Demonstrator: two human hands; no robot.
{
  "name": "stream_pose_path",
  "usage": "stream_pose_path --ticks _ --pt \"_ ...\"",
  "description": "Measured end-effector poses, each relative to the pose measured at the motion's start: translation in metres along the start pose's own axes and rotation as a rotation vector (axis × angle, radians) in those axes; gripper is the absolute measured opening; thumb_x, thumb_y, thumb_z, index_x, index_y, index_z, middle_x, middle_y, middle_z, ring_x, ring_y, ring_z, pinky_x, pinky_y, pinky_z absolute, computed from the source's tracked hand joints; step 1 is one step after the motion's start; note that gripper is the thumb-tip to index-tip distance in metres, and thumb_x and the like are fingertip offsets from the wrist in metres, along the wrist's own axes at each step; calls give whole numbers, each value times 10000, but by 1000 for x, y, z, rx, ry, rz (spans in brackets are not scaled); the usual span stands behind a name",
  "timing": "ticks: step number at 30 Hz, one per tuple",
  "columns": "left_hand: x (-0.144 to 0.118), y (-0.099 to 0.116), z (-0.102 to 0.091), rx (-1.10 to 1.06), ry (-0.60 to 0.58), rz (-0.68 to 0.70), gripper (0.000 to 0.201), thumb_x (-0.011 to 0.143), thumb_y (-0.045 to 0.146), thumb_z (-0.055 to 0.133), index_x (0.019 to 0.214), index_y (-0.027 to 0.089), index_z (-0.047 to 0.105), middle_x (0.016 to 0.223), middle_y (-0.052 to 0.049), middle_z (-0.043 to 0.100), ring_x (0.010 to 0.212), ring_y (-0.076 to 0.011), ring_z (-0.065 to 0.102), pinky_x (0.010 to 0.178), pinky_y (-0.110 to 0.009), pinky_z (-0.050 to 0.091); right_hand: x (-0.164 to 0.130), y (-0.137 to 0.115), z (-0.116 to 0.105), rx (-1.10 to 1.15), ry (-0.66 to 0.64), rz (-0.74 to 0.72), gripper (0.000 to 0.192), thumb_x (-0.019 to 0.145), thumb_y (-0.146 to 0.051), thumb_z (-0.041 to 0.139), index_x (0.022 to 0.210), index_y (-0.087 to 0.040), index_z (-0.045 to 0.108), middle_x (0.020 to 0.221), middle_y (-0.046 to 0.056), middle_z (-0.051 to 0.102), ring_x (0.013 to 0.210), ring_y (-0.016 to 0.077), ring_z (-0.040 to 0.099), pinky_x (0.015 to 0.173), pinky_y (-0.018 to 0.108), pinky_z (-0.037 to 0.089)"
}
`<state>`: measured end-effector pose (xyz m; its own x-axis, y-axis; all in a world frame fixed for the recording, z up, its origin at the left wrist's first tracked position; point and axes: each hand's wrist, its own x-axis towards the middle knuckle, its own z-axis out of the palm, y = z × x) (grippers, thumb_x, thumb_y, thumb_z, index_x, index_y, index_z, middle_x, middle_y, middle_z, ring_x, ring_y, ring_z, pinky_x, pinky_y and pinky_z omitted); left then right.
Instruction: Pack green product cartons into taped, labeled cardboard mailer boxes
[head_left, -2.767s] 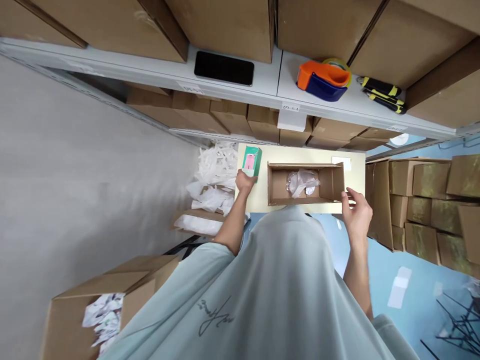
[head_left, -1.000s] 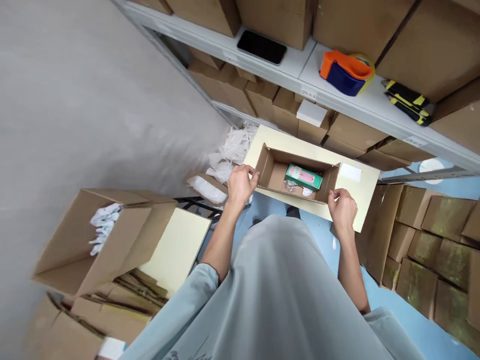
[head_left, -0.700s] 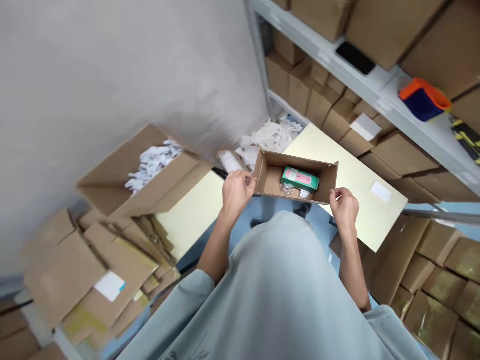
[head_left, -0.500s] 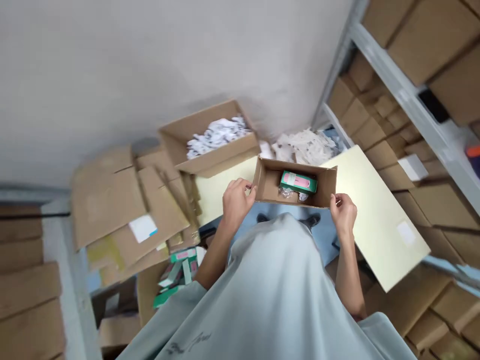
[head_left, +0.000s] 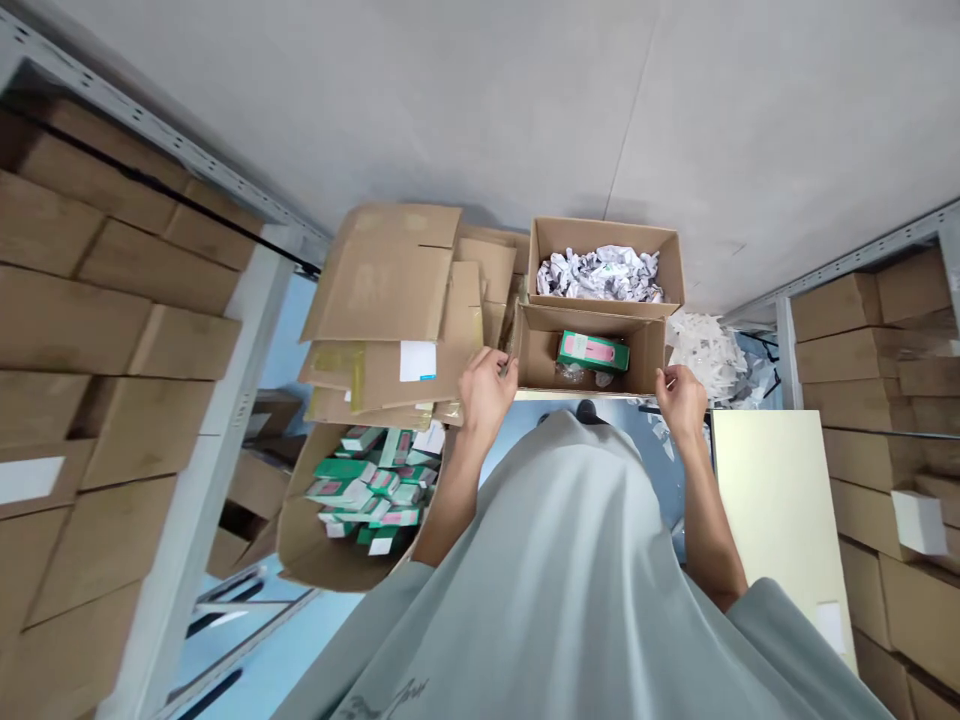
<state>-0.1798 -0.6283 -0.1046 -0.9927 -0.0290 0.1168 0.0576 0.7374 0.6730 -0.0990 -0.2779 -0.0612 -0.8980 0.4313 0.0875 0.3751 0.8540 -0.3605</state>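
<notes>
I hold a small open cardboard box [head_left: 541, 352] in front of my chest with both hands. My left hand [head_left: 486, 389] grips its left end, and my right hand [head_left: 681, 397] grips its right end. Inside lies a green carton with a pink picture [head_left: 592, 351] on some clear plastic wrap [head_left: 574, 376]. Just beyond the held box stands a larger open carton of crumpled white paper [head_left: 600, 273].
Flattened cardboard sheets [head_left: 397, 300] are stacked to the left. Below them an open carton holds several green cartons [head_left: 365, 485]. Shelves of brown boxes [head_left: 90, 330] stand at left and right. A cream tabletop [head_left: 780, 500] lies at right, with white plastic bags [head_left: 709, 350] behind it.
My left hand put the green carton into the small box. Both hands then took the box by its ends, lifted it off the cream table, and I turned left with it.
</notes>
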Motion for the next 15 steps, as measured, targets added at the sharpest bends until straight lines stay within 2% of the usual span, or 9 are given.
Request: stream_pose_path --ticks 6,8,10,12,15 --pt "10 -4 16 25 -79 -146 117 1016 290 710 913 241 687 1009 -78 780 939 -262 742 871 -363 553 33 -2 3 0 -112 -46 453 1109 -597 489 968 -224 705 942 129 817 811 277 744 780 366 510" --pt "15 -3 18 29 -91 -184 76 1004 293 733 1048 232 732 1073 -94 803 992 -287 763 942 -398 587 43 -1 -2 9 -154 -76 481 1115 -627 504 983 -223 728 944 119 826 798 272 746 790 364 518" --pt "23 0 18 20 -95 -201 341 983 303 767 1308 208 726 1220 -131 815 1079 -321 778 1029 -451 610 58 0 -9 21 -170 -111 497 1119 -647 525 1005 -220 752 975 115 838 789 258 743 806 359 527" --pt "38 7 20 12 -80 -188 632 970 338 798 1555 185 617 1425 -183 769 1239 -364 763 1131 -504 605 80 0 -17 28 -155 -145 480 1131 -624 537 1037 -215 769 1016 118 845 797 248 742 823 351 537" --pt "68 21 25 29 -59 -93 813 969 388 808 1699 200 504 1679 -215 612 1548 -417 609 1315 -568 504 125 -4 -23 6 -142 -213 401 1153 -519 539 1106 -206 785 1095 132 847 875 259 761 862 349 549"
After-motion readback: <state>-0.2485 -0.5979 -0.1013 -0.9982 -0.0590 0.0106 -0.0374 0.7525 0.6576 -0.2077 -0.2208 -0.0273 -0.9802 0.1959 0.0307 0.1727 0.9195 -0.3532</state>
